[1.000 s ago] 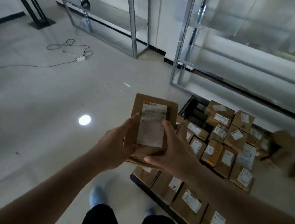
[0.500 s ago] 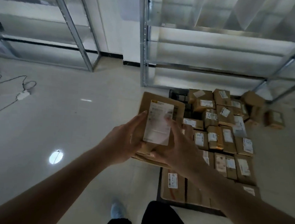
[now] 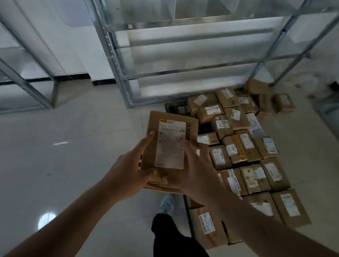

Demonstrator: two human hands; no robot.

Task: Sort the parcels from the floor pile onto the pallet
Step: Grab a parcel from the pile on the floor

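Note:
I hold a flat brown cardboard parcel with a long white shipping label in front of me, above the floor at the pallet's left edge. My left hand grips its left side, thumb on top. My right hand grips its lower right part, fingers lying over the label. A second flat piece of cardboard shows under the parcel. The black pallet lies to the right, covered with several labelled brown parcels.
A metal shelf rack stands just behind the pallet, another rack at the left. A few loose boxes lie on the floor at the far right. My shoe and dark trouser leg are below the parcel. Pale glossy floor at left.
My view has swung right and closer to the pallet, so the rack now fills the top. The parcel stays held in both hands, much as before.

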